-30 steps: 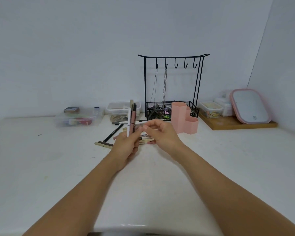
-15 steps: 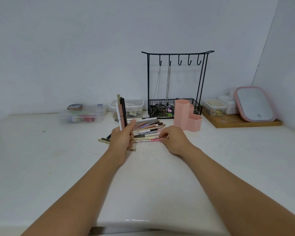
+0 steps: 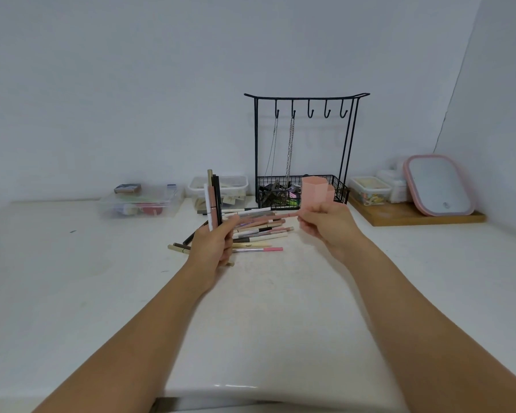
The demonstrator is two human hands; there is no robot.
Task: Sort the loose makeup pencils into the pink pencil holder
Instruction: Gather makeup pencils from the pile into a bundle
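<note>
Now lifting off the surface (image 3: pixel 72 293): right hand (image 3: pixel 331 231), grip pinching one pink pencil (image 3: pixel 283 215) toward the left hand (image 3: pixel 215 248). Left grip clasping an upright bundle (image 3: pixel 213 201), likely gathering. Pile (image 3: pixel 256 234) lying between; pink holder (image 3: pixel 313 192) standing just behind.

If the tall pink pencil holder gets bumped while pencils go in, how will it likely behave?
The pink pencil holder looks like thin, light plastic and seems empty, so a knock would probably slide it. Its stepped, joined compartments broaden the base, so tipping seems less likely. The basket right behind it would likely stop it.
</note>
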